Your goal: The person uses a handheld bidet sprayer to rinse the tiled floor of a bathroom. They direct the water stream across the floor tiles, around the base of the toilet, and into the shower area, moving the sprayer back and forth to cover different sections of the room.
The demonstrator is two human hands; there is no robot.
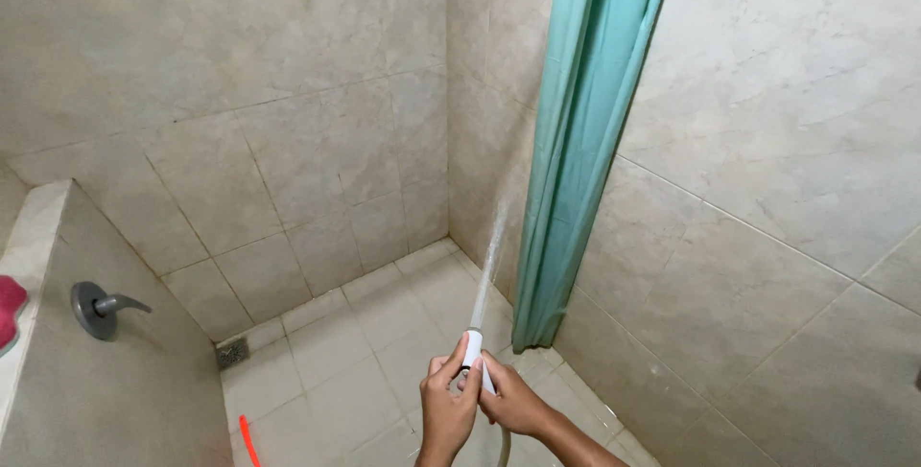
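Observation:
Both my hands grip a white hand sprayer (pixel 473 349) low in the middle of the view. My left hand (pixel 447 407) wraps its near side, and my right hand (pixel 515 400) holds it from the right. A thin jet of water (pixel 489 256) shoots up and away from the nozzle toward the tiled corner wall (pixel 480 141), just left of a teal shower curtain (pixel 576 141). A pale hose (pixel 503 446) hangs below my hands.
Beige tiled walls enclose a tiled floor (pixel 365 352) with a small drain (pixel 231 353) at the far left corner. A grey lever tap (pixel 99 308) sticks out of a low wall on the left. A red thing (pixel 9 309) lies on its ledge, a thin red object (pixel 249 440) on the floor.

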